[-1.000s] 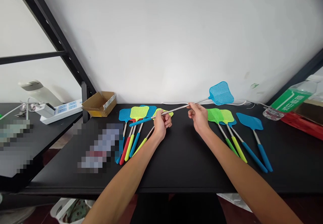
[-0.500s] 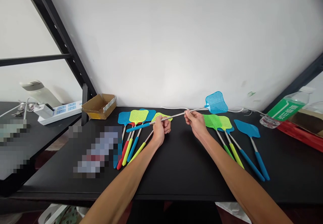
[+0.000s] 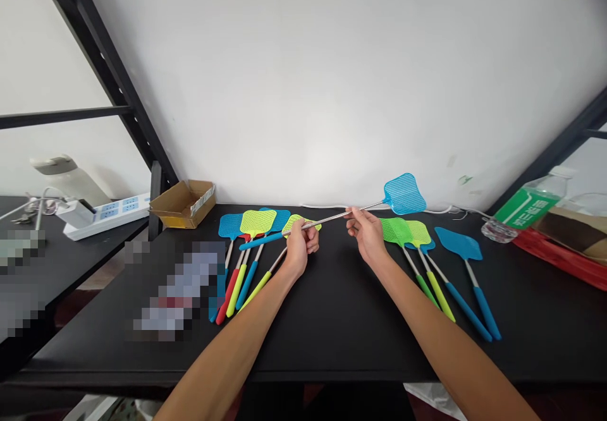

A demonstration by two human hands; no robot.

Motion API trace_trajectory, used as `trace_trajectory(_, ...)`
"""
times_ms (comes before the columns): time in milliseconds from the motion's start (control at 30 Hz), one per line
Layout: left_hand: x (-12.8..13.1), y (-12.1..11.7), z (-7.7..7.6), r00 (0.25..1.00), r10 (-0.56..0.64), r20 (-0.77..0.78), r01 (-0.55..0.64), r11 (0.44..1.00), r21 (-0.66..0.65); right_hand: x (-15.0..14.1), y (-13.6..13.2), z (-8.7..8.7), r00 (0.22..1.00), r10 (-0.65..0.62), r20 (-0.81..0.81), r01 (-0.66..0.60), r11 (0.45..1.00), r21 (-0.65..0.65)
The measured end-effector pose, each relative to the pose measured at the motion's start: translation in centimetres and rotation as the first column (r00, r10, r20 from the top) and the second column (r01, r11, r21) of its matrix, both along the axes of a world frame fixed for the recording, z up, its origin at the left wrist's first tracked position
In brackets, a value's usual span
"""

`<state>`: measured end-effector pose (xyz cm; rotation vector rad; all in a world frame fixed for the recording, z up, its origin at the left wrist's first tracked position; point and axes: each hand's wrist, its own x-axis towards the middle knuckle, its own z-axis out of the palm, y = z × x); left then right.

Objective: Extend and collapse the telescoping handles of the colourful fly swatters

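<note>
A blue fly swatter [image 3: 404, 194] with a telescopic metal rod is held above the black table [image 3: 332, 307], both my hands on it. My left hand [image 3: 298, 244] is closed round the rod near its blue handle. My right hand [image 3: 364, 231] pinches the rod further along, close to the mesh head. A pile of several swatters [image 3: 249, 244] with blue, yellow and red handles lies just left of my left hand. Several more swatters [image 3: 427, 250], green, yellow and blue, lie to the right of my right hand.
An open cardboard box [image 3: 184, 203] sits at the back left. A white power strip [image 3: 107, 213] and a white device lie on the side table. A green-labelled water bottle [image 3: 526, 209] lies at the back right. White cables run along the wall.
The swatter's rod has got shorter: the blue head has come leftward and lower toward my hands. My hands stay in nearly the same grip.
</note>
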<state>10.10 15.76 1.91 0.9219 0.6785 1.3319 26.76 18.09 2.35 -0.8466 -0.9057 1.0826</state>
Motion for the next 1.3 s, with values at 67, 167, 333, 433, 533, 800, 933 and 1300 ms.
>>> trace_trajectory(67,-0.1,0.0,0.0,1.000,0.003,-0.004,-0.003,1.000,-0.001,0.1,0.0,0.0,0.999,-0.014,-0.028,0.014,1.000,-0.011)
trace_trajectory(167,-0.2,0.1,-0.1,1.000,0.007,-0.003,-0.007,1.000,-0.003,0.2,0.1,0.1,0.997,-0.025,-0.069,0.024,0.999,-0.022)
trace_trajectory(333,-0.4,0.2,0.0,0.999,0.042,0.015,-0.042,0.999,-0.009,0.7,0.2,0.4,0.997,-0.007,-0.072,0.006,1.000,-0.008)
trace_trajectory(433,-0.5,0.3,0.0,0.997,0.069,0.037,-0.069,0.998,-0.003,0.9,0.2,0.7,0.999,0.006,-0.038,-0.006,1.000,-0.002)
trace_trajectory(533,-0.7,0.4,0.0,0.995,0.080,0.059,-0.081,0.997,0.010,1.1,0.3,0.7,0.999,0.045,0.001,-0.045,0.999,0.006)
trace_trajectory(800,-0.4,0.4,-0.5,0.997,0.064,0.032,-0.065,0.997,0.037,1.2,0.3,0.6,0.995,0.093,0.042,-0.093,0.996,0.005)
trace_trajectory(933,-0.2,0.3,-0.8,0.998,0.052,0.031,-0.054,0.997,0.049,1.3,0.3,0.5,0.992,0.128,0.021,-0.128,0.992,0.001)
trace_trajectory(1300,-0.3,0.4,-0.1,1.000,-0.005,0.017,0.005,1.000,-0.001,0.6,0.1,0.5,0.989,0.133,-0.064,-0.133,0.991,-0.003)
